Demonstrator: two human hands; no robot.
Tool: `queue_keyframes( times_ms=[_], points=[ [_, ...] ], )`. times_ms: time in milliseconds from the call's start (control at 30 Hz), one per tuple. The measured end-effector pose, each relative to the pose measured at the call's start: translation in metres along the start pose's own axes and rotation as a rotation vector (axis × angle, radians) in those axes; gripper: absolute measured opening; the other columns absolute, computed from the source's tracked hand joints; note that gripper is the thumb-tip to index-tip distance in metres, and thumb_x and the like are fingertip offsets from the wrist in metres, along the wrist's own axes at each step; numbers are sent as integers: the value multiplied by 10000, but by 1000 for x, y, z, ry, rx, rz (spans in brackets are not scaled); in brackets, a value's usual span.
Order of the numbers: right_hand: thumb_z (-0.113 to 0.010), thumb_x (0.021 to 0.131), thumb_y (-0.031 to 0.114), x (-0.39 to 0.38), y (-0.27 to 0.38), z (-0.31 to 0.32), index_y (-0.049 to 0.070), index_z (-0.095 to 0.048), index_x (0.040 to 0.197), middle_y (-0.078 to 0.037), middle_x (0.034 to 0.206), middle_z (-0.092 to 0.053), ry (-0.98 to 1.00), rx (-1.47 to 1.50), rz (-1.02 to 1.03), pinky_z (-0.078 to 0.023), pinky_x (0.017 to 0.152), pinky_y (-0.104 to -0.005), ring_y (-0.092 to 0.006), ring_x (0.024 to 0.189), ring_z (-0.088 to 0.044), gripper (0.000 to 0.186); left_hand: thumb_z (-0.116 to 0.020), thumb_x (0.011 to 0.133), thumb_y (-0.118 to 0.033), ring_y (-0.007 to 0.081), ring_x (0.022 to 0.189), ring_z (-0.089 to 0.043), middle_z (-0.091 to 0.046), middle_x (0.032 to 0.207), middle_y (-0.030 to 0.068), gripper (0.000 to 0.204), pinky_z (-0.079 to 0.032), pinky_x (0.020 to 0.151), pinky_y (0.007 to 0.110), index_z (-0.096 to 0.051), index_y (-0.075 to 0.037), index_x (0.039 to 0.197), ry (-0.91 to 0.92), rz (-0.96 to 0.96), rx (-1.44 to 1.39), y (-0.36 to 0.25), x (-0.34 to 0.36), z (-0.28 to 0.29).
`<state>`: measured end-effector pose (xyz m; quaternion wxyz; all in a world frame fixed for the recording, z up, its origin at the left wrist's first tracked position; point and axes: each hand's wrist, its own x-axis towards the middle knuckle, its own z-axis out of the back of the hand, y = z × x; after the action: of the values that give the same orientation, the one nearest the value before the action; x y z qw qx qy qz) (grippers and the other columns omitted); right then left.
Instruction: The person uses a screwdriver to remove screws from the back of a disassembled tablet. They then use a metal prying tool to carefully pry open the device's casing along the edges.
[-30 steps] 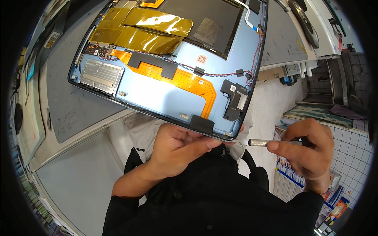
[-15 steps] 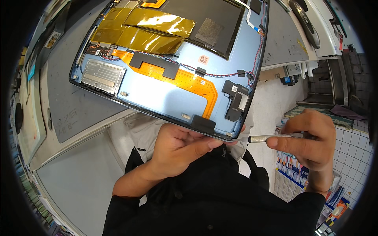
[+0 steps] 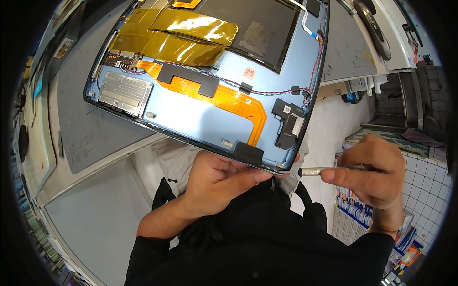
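Note:
An opened tablet (image 3: 195,125) lies tilted over the bench edge, its inside facing up: a pale blue shell with an orange flat cable (image 3: 229,97), gold tape (image 3: 191,40), a dark battery panel (image 3: 255,31) and twisted red and blue wires. My left hand (image 3: 214,183) grips its near right corner, thumb along the rim, other fingers hidden beneath. My right hand (image 3: 369,171) pinches a slim pen-like metal tool (image 3: 312,171) with a textured silver barrel. The tool's dark end points at the tablet's corner, a small gap away; anything thin past that end is too small to tell.
A grey mat (image 3: 88,136) covers the bench beneath the tablet. A dark handheld device (image 3: 372,28) rests at the far right. Shelves of small packets (image 3: 355,209) and a white grid rack (image 3: 427,183) stand low on the right.
The tablet's right side has shifted slightly right and nearer to me. My right hand and the tool have moved slightly left and a little nearer to me.

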<state>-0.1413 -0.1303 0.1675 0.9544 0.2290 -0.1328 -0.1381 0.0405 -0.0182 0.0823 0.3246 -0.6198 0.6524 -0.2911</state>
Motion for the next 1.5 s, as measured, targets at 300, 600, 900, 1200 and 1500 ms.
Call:
queue_keyframes(
  times_ms=[300, 600, 900, 1200, 1500],
  points=[
    [-664, 594, 119, 1, 9, 2, 144, -671, 863, -9, 676, -523, 26, -39, -45, -360, 410, -210, -101, 525, -474, 270, -534, 787, -25, 327, 942, -557, -594, 847, 172, 92, -475, 721, 329, -534, 54, 740, 18, 8, -4, 1, 0, 2],
    [-673, 580, 143, 3, 10, 9, 164, -671, 843, 5, 671, -524, 49, -100, -29, -349, 407, -212, -99, 516, -465, 264, -536, 781, -16, 317, 933, -562, -587, 903, 209, 87, -478, 729, 338, -531, 58, 737, -2, 23, -22, 2, 0, 3],
    [-660, 617, 183, 7, 5, 5, 191, -666, 794, 23, 619, -508, -7, -90, -1, -315, 394, -211, -83, 498, -451, 177, -541, 788, -45, 315, 927, -565, -582, 920, 235, 125, -482, 732, 352, -527, 54, 713, -7, 13, -7, 2, 1, 3],
    [-654, 566, 111, 0, 12, 4, 139, -670, 876, -2, 689, -528, 49, -63, -40, -367, 431, -222, -110, 541, -475, 311, -537, 795, -52, 310, 938, -560, -579, 927, 230, 127, -470, 747, 347, -525, 48, 718, -5, 13, 10, 2, 0, 1],
    [-658, 560, 107, 1, 14, 7, 121, -667, 868, -8, 685, -517, 51, -99, -28, -360, 423, -218, -112, 519, -464, 309, -539, 794, -36, 324, 945, -555, -588, 910, 209, 113, -471, 742, 340, -525, 48, 719, 19, 15, -4, 3, 0, 3]
  ],
)
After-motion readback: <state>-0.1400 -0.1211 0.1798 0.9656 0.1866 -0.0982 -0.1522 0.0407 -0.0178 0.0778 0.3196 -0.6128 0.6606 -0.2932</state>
